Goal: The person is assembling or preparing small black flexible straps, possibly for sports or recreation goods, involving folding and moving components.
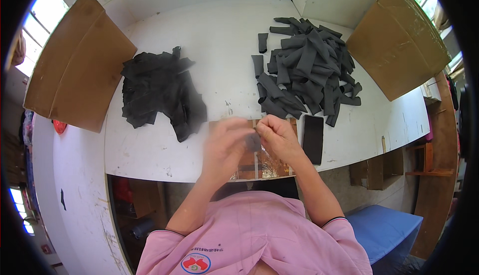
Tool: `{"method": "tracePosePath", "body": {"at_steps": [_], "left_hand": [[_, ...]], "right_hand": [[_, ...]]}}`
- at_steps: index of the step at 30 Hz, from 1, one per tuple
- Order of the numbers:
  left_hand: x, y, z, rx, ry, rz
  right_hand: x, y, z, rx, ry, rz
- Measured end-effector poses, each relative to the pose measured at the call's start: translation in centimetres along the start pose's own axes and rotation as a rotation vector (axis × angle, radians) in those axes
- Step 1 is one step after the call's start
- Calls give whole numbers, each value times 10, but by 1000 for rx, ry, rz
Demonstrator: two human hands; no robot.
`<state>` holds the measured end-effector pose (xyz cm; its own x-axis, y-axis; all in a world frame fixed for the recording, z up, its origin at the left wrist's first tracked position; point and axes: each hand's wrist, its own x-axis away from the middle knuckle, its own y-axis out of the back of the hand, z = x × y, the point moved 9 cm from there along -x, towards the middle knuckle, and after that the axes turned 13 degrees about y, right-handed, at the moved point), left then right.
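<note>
In front of me my right hand (279, 136) is closed in a pinch, its fingertips at the upper edge of a small dark grey fabric piece (253, 143). My left hand (223, 144) is beside the piece and smeared by motion, so its grip does not show. Both hands are over a shiny brown taped panel (269, 168) at the table's near edge. To the left lies a heap of flat black fabric pieces (159, 88). A larger pile of dark grey fabric tubes (309, 65) spreads at the right.
A black phone (313, 140) lies right of the panel. Cardboard sheets or box sides (75, 65) stand at the left, and another cardboard piece (399, 40) at the right. The white table (224, 40) ends close to my body. A blue-covered seat (384, 230) is below right.
</note>
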<state>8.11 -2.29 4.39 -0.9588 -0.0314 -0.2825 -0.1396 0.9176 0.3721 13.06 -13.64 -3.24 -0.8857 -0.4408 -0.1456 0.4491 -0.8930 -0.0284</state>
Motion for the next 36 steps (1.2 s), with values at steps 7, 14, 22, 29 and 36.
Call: {"method": "tracePosePath", "body": {"at_steps": [7,14,22,29,36], "left_hand": [[10,12,16,658,178,-107],[21,-24,63,787,369,121],[-4,-36,20,339,370,174],[-2,-27,22,310,353,82],[2,-29,13,512,316,118]], "right_hand": [[7,-36,111,1027,613,174],[17,-28,34,959,548,157],[22,-18,34,716,581,38],[17,-22,35,669,564,137],[20,-18,12,638,446,108]]}}
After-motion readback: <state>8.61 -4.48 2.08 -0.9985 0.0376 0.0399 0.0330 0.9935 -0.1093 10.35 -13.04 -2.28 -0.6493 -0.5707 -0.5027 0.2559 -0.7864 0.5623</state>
